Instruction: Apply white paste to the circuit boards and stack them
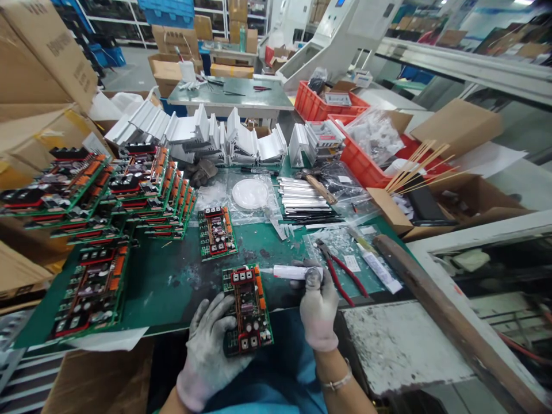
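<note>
My gloved left hand (212,339) holds the left edge of a circuit board (247,307) at the front edge of the green table. In my gloved right hand (319,302) lies a white tube (293,272), its thin nozzle pointing left at the board's upper right corner. Just behind is a second circuit board (217,231), flat on the table. More boards (150,190) are stacked at the left, and another board (92,290) rests at the front left. Red-handled pliers (340,269) and a second white tube (379,268) are on plastic bags to the right.
White finned metal parts (194,135) line the table's back. A white round lid (250,194), metal strips (304,198) and a hammer (319,187) lie mid-table. Red crates (362,150), an open carton (483,198) and a brown bar (431,310) stand right; cartons (38,126) rise left.
</note>
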Tool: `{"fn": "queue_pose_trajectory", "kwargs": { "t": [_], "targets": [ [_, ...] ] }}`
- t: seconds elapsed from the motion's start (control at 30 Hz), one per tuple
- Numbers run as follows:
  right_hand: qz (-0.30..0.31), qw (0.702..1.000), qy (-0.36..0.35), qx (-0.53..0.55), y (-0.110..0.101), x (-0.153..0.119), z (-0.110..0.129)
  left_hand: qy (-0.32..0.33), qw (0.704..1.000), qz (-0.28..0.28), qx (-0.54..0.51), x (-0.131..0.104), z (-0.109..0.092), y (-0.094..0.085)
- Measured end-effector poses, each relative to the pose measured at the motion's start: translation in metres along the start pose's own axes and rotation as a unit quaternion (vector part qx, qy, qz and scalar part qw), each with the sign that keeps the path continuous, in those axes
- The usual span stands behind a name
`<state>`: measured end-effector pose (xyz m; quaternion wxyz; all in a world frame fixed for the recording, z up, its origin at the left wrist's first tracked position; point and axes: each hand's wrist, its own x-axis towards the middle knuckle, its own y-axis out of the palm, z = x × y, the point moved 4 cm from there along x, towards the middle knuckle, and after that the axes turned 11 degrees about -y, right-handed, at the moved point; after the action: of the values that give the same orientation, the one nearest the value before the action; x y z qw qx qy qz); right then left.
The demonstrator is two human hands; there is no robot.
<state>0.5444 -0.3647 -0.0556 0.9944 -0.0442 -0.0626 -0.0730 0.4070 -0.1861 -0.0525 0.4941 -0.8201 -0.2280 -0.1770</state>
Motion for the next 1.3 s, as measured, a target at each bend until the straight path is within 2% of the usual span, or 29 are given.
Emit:
{"fn": "queue_pose_trajectory", "kwargs": {
  "t": [0.43, 0.63, 0.73, 0.97, 1.2, 1.3],
  "targets": [
    [0.017, 0.999, -0.026, 0.023, -0.006, -0.007, -0.003, -0.008, 1.0, 0.01, 0.004, -0.003, 0.003, 0.003],
    [-0.005, 1.0, -0.022, 0.005, -0.012, -0.01, -0.008, -0.012, 1.0, 0.011, 0.0, -0.003, 0.004, 0.002],
    [0.003, 1.0, -0.021, 0.008, -0.013, -0.011, -0.007, -0.013, 1.0, 0.013, 0.003, -0.003, 0.003, 0.002],
    [0.016, 0.997, -0.062, -0.039, -0.02, -0.016, 0.0, -0.016, 1.0, 0.006, -0.002, -0.002, 0.002, 0.001],
    [0.021, 0.999, -0.036, -0.029, -0.028, -0.025, -0.003, -0.017, 1.0, 0.011, 0.005, -0.003, 0.001, 0.002],
    [0.028, 0.998, -0.045, -0.043, -0.029, -0.027, -0.002, -0.018, 1.0, 0.011, 0.002, -0.002, 0.0, 0.002]
  ]
}}
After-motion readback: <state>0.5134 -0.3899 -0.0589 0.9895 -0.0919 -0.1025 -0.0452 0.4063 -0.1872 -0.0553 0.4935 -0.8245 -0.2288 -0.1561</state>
